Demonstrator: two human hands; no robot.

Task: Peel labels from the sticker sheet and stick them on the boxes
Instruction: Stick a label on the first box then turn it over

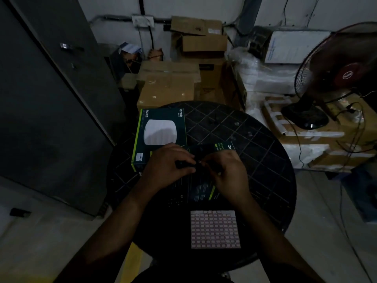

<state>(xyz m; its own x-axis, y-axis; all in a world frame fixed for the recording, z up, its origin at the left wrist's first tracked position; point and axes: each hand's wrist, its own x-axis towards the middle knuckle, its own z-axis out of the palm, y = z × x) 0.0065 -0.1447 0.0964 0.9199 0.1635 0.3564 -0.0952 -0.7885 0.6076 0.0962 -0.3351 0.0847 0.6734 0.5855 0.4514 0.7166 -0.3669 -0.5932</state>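
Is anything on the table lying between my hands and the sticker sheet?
Nothing visible does. The sticker sheet lies flat nearer you than both hands, with only bare round table between it and the right hand.

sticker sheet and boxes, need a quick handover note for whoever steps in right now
Left hand: fingers curled round a dark, pen-like object; what it is exactly is too dark to tell.
Right hand: fingertips pinched close to the left hand's, with a small pale speck between them, possibly a label.
Both hands are over the dark box in the middle of the round table.
The sticker sheet lies flat on the table's near edge, mostly full.
Done: the green box on the left already carries a white label.
Left: label the dark box.
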